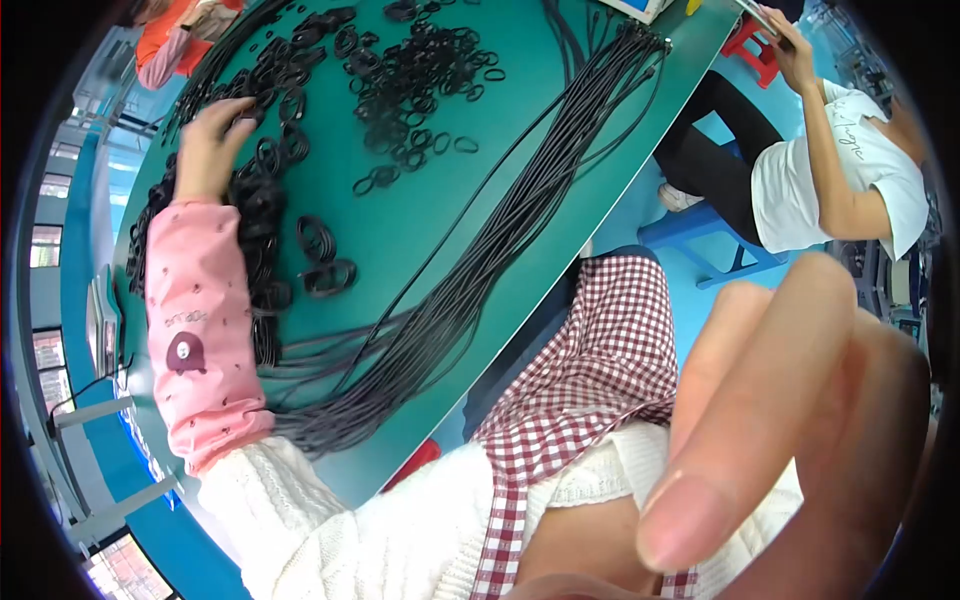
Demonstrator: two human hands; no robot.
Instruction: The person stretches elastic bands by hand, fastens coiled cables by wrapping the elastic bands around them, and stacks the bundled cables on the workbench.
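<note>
At the far left of the table my left hand, in a pink sleeve cover, reaches over a pile of coiled black cables. Its thumb and forefinger are apart beside the coils, and I see nothing held between them. Close to the camera, my right hand looms large on the right, away from the table. Its fingers are bent and nothing shows in them. A long bundle of straight black cables lies across the green table, its near end by my left forearm.
Small black rings are heaped at the table's far middle, some scattered loose. Two coiled cables lie near the pile. To the right, a person in a white shirt sits by a blue stool. Another person in orange is across the table.
</note>
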